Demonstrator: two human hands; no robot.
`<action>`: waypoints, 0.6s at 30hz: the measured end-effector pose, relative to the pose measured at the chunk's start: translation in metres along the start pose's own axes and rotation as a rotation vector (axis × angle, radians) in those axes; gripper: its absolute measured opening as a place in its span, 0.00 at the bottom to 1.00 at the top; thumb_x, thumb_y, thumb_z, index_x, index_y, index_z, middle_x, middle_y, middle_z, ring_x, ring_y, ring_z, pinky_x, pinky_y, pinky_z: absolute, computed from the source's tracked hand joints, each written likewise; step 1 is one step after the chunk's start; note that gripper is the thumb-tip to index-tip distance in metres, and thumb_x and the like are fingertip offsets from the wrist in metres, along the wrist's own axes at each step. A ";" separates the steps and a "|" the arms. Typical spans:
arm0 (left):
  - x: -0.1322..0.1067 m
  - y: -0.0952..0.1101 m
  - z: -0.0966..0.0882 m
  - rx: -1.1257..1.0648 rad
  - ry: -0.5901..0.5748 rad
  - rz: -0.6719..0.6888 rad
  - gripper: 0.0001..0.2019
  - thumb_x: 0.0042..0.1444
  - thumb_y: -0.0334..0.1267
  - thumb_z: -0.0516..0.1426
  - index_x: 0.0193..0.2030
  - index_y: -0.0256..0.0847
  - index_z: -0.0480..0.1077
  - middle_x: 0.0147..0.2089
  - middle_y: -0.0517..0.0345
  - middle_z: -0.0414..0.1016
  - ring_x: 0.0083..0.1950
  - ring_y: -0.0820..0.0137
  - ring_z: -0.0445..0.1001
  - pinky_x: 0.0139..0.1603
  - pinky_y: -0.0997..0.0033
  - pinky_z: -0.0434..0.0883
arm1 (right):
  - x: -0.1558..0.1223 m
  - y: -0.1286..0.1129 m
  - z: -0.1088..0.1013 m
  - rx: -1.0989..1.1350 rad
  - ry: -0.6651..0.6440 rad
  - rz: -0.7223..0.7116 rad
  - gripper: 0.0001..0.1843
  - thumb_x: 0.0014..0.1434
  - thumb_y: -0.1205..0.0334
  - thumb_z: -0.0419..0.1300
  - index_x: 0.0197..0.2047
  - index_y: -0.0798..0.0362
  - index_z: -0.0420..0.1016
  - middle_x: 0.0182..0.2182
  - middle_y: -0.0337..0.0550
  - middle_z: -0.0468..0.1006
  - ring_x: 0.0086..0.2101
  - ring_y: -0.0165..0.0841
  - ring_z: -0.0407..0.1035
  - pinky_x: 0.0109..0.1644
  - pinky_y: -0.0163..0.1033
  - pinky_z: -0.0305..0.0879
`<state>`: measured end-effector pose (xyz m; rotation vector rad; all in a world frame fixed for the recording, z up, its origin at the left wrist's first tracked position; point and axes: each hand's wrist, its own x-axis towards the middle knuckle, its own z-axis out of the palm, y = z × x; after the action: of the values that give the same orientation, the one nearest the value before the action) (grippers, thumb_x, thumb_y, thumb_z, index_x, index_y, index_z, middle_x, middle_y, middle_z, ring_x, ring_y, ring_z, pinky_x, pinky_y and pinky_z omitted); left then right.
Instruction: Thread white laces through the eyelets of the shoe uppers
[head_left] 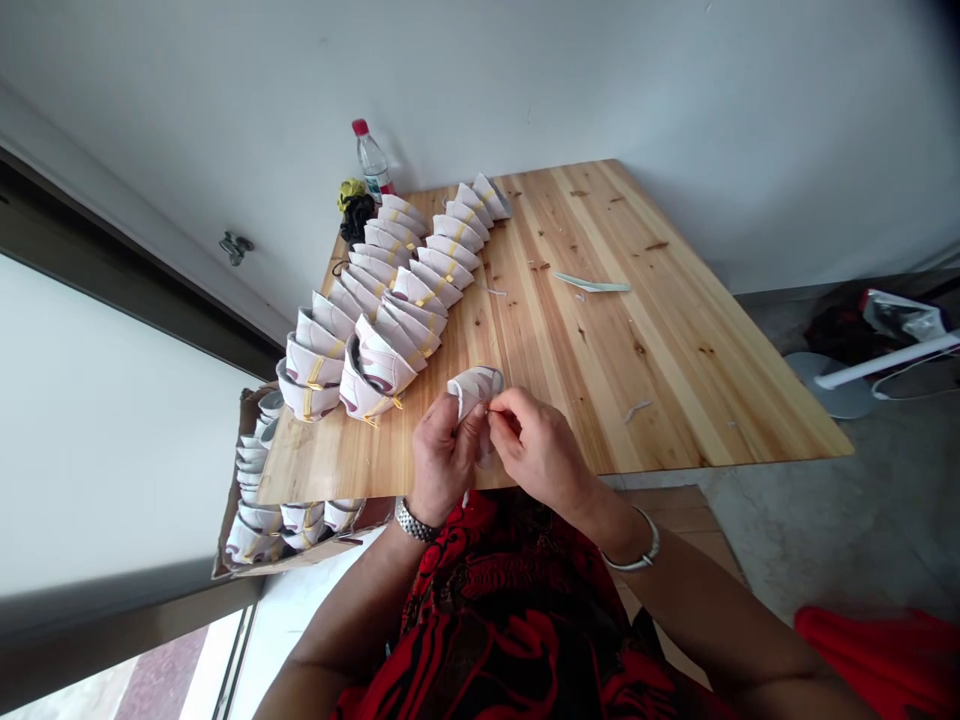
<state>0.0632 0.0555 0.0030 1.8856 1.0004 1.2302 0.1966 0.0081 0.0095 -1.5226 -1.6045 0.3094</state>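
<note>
My left hand [442, 458] and my right hand [536, 447] are close together over the near edge of a pine tabletop [637, 330]. Both hold a white folded cup-shaped respirator mask [474, 390], and my right fingertips pinch its edge. Part of the mask is hidden behind my fingers. Just left of my left hand, two long overlapping rows of similar masks [405, 290] with yellow straps lie across the table. A metal wristwatch [414, 520] circles my left wrist, and a silver bangle [637, 545] circles my right.
A cardboard box [240, 500] of more masks sits at the table's near left corner. A plastic water bottle [371, 160] and dark cloth stand at the far end. A white strip lies on the wood. A wall and window border the left; a fan base stands on the concrete floor at right.
</note>
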 end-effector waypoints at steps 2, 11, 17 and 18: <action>0.006 -0.004 -0.008 0.031 0.031 -0.001 0.12 0.62 0.39 0.60 0.28 0.40 0.72 0.26 0.62 0.67 0.28 0.73 0.64 0.33 0.72 0.62 | -0.004 -0.008 -0.018 -0.129 -0.022 -0.113 0.12 0.68 0.67 0.49 0.42 0.56 0.74 0.33 0.49 0.80 0.32 0.36 0.76 0.32 0.39 0.68; 0.006 0.000 -0.026 -0.787 -0.018 -0.673 0.20 0.48 0.49 0.71 0.45 0.40 0.80 0.41 0.53 0.83 0.40 0.65 0.79 0.43 0.66 0.75 | 0.002 -0.001 -0.044 0.340 0.030 0.091 0.08 0.62 0.57 0.64 0.41 0.52 0.78 0.24 0.34 0.77 0.23 0.27 0.68 0.27 0.32 0.66; -0.012 0.020 -0.006 -0.947 -0.092 -0.714 0.21 0.46 0.46 0.73 0.46 0.42 0.79 0.43 0.52 0.84 0.44 0.61 0.83 0.49 0.60 0.78 | 0.003 0.006 -0.024 0.573 -0.143 0.179 0.11 0.61 0.57 0.63 0.44 0.52 0.82 0.34 0.39 0.83 0.34 0.31 0.76 0.37 0.34 0.72; -0.014 0.022 -0.005 -0.938 -0.104 -0.701 0.21 0.46 0.45 0.73 0.46 0.42 0.79 0.43 0.52 0.84 0.44 0.60 0.83 0.50 0.59 0.78 | 0.001 0.006 -0.026 0.608 -0.169 0.196 0.13 0.61 0.56 0.63 0.45 0.52 0.82 0.35 0.40 0.83 0.35 0.32 0.76 0.38 0.35 0.72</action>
<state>0.0604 0.0334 0.0170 0.7590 0.7215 0.9024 0.2197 0.0008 0.0208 -1.1938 -1.3138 0.9619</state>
